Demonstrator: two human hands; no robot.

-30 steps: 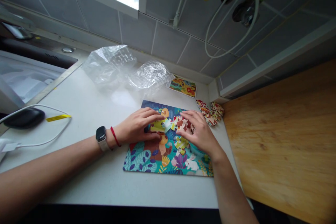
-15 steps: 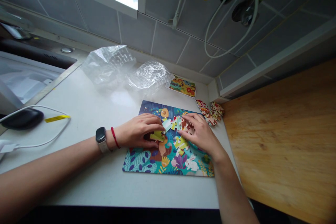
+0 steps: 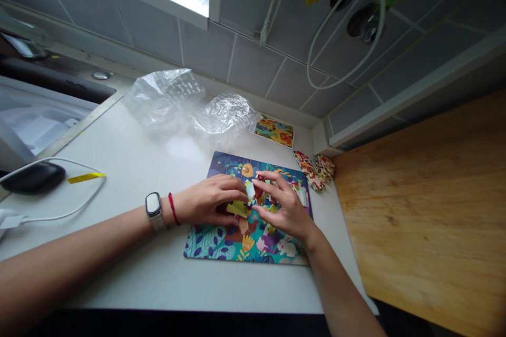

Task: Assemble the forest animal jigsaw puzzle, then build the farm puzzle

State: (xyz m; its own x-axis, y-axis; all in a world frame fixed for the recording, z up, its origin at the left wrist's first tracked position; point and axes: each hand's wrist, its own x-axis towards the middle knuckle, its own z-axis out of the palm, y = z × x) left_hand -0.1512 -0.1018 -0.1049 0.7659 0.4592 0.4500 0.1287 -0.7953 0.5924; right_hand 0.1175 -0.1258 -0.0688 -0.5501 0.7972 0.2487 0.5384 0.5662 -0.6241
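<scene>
A colourful jigsaw board point(image 3: 221, 242) lies on the white counter in front of me. My left hand point(image 3: 209, 202), with a watch and a red string at the wrist, rests on the board with fingers curled around a yellow-green puzzle piece point(image 3: 238, 208). My right hand point(image 3: 282, 205) hovers over the middle of the board, thumb and fingers pinching a light blue and red puzzle piece point(image 3: 252, 191) right beside my left fingertips. A few loose pieces lie under and around my right hand.
A pile of loose puzzle pieces point(image 3: 316, 168) sits at the board's far right corner. A small picture card point(image 3: 274, 131) and crumpled clear plastic bags point(image 3: 185, 102) lie near the tiled wall. A wooden surface point(image 3: 427, 205) borders the right; a dark mouse-like object point(image 3: 33, 178) with a white cable sits left.
My right hand has moved left across the board toward my left hand and now pinches a piece there. My left hand drew back slightly with the yellow-green piece.
</scene>
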